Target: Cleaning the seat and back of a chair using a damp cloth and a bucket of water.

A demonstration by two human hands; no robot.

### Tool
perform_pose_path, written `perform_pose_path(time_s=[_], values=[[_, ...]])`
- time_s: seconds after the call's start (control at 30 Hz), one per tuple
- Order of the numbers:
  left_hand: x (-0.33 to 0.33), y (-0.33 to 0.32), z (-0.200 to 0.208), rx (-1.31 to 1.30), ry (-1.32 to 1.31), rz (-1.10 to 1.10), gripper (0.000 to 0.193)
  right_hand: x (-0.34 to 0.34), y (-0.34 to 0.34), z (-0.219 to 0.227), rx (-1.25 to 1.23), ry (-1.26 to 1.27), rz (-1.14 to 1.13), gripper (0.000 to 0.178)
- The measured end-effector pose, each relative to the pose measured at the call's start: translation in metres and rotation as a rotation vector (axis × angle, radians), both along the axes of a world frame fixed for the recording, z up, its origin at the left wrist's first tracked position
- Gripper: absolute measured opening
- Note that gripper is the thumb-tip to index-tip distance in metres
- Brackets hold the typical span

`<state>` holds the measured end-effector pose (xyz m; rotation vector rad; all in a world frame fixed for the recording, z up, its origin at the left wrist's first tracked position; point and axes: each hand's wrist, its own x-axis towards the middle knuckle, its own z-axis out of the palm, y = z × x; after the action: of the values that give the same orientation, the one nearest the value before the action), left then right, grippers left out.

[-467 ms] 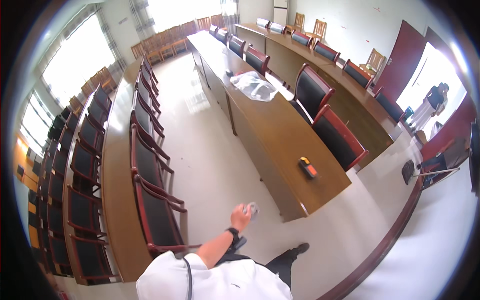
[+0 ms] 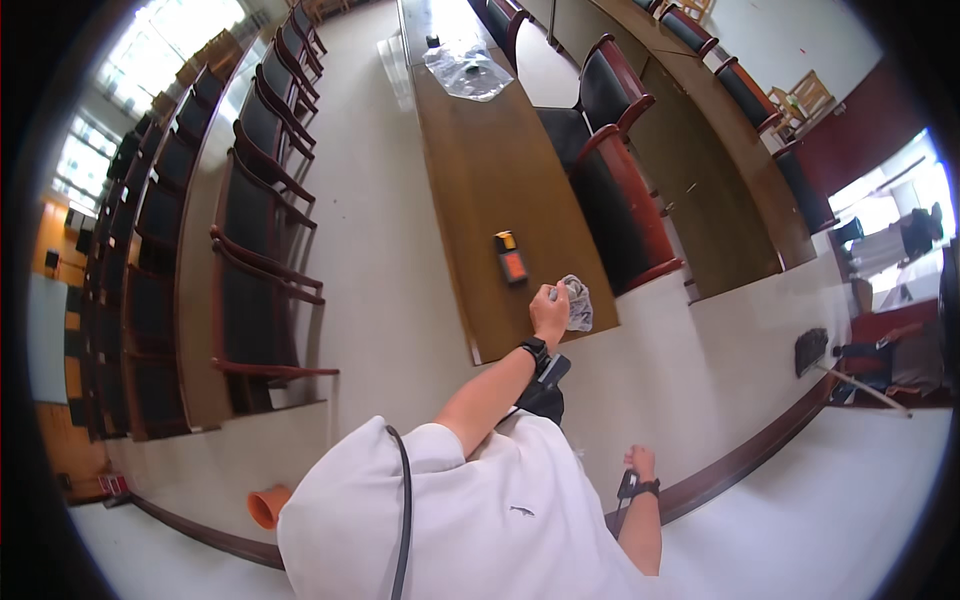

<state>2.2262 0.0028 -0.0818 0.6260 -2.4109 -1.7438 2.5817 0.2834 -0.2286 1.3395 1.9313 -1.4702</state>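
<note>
My left hand (image 2: 550, 312) is closed on a crumpled grey cloth (image 2: 578, 305) at the near end of the long brown table (image 2: 480, 180). Just beyond it, on the tabletop, lies a small black device with orange and yellow faces (image 2: 511, 258). It is apart from my fingers. My right hand (image 2: 641, 462) hangs low at my right side over the floor, its fingers curled with nothing visible in them. Both wrists carry black bands with small dark devices.
A clear plastic bag (image 2: 468, 70) lies farther along the table. Dark-red chairs with black backs (image 2: 625, 210) line its right side; another row of chairs (image 2: 250, 220) runs left. A broom (image 2: 812, 350) stands by the right wall, people near the doorway. An orange bin (image 2: 268, 507) is behind me.
I have moved forward to the table end. My left hand has carried the cloth from over the floor to the tabletop. My right hand has come into view.
</note>
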Motion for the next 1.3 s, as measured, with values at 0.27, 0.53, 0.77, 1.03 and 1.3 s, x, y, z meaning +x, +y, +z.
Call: perform_pose_path(time_s=[0.27,0.53,0.77,1.03,1.3], values=[[-0.097,0.151,0.009,-0.057,0.206,-0.044,0.038,-0.137,0.158,0.029,-0.005,0.090,0.032,0.023],[-0.227,0.206,0.036,-0.455,-0.268,0.054,0.061,-0.106,0.325,0.004,0.196,-0.229,1.109,0.025],[-0.289,0.190,0.057,-0.635,-0.413,-0.019,0.069,-0.252,0.458,0.021,0.303,-0.265,1.161,0.027],[-0.289,0.213,0.075,-0.621,-0.660,0.203,0.071,-0.632,0.500,0.002,-0.159,-0.008,0.797,0.009],[-0.295,0.251,0.088,-0.483,-0.725,0.700,0.068,-0.991,0.436,0.036,0.394,0.861,1.492,0.017]])
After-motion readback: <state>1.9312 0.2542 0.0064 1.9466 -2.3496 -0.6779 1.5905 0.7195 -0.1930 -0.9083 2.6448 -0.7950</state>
